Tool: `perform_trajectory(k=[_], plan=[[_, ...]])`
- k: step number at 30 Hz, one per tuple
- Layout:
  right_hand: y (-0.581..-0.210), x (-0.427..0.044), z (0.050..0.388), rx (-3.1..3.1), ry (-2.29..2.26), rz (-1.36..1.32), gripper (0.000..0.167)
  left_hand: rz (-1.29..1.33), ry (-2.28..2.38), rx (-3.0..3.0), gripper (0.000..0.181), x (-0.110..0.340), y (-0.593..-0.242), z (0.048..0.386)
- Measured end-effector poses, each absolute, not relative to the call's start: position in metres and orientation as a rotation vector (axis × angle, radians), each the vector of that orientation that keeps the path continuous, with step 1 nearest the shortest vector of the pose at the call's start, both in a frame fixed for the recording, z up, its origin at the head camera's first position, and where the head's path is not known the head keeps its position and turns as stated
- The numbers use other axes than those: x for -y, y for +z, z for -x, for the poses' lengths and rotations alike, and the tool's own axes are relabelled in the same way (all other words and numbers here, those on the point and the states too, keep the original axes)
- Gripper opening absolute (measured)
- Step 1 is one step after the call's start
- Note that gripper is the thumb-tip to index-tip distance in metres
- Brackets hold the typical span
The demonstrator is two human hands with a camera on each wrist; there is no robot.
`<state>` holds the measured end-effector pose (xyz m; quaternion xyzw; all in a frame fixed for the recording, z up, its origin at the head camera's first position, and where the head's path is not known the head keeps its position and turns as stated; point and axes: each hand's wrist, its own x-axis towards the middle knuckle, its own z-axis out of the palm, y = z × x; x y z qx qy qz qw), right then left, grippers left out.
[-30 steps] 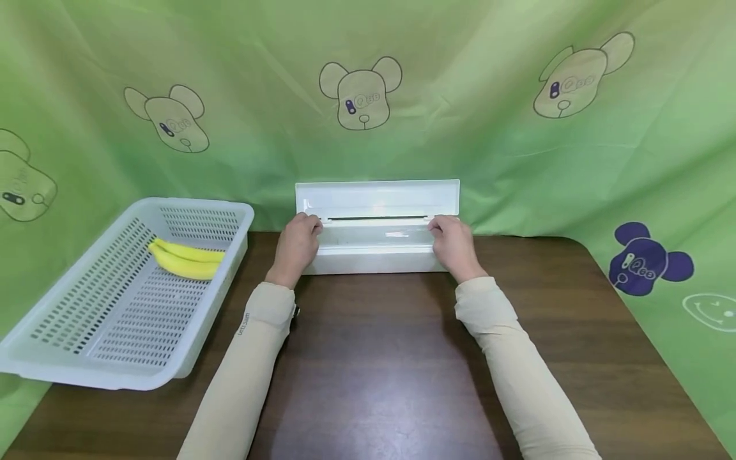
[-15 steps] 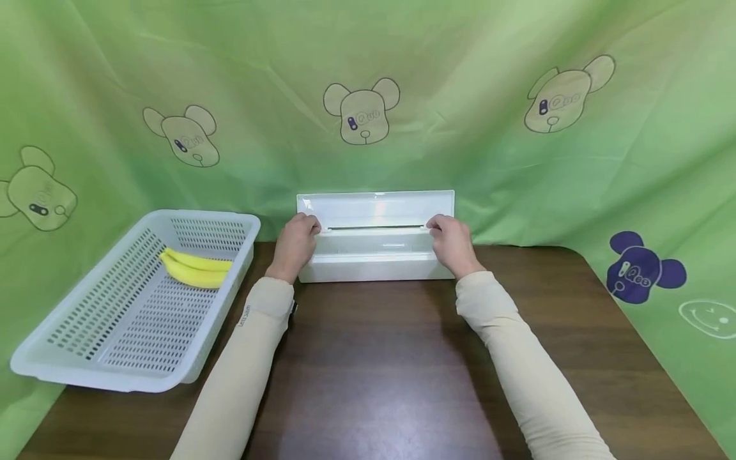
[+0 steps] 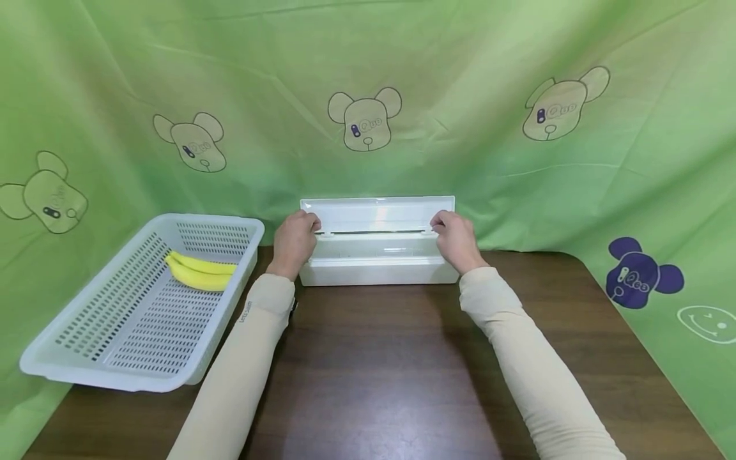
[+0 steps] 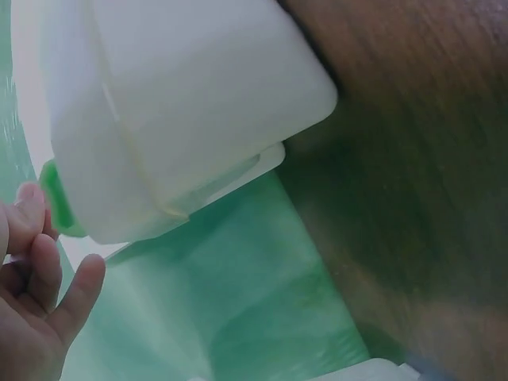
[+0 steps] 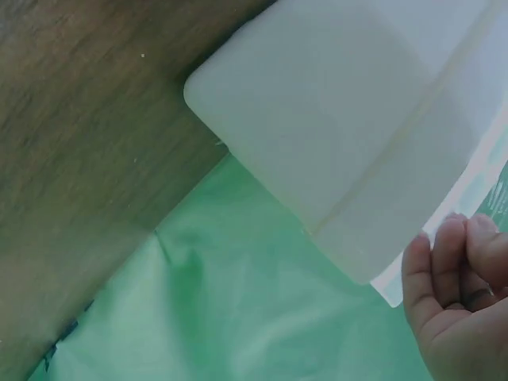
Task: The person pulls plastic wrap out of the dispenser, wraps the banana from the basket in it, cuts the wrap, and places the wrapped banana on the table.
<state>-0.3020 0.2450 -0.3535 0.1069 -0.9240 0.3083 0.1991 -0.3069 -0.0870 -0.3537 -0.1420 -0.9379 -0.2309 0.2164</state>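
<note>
A long white plastic-wrap dispenser (image 3: pixel 379 275) stands at the table's back edge, its lid (image 3: pixel 376 207) raised against the curtain. At its left end, my left hand (image 3: pixel 294 243) pinches thumb to fingers. My right hand (image 3: pixel 457 241) does the same at the right end. Faint glints in the right wrist view show clear plastic wrap (image 5: pixel 497 198) by the right fingertips; the film is hard to see between the hands. In the left wrist view a green end piece (image 4: pixel 60 202) of the dispenser sits beside the left fingertips.
On the left stands a white slotted basket (image 3: pixel 146 378) with yellow bananas (image 3: pixel 201 273) inside. The brown wooden table (image 3: pixel 374 370) extends in front of the dispenser. A green curtain (image 3: pixel 460 160) hangs behind and at both sides.
Both hands have risen slightly relative to the dispenser, from its front opening toward the raised lid. The head view has tilted up a little. Basket and bananas have stayed put.
</note>
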Motion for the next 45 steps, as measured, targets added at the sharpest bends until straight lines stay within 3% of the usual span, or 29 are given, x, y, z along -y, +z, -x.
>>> perform_trajectory(k=[45], plan=[[-0.268,-0.251,0.313,2.524,0.869,-0.260,0.012,0.390,-0.647,2.418,0.013,0.090,-0.277,0.316]])
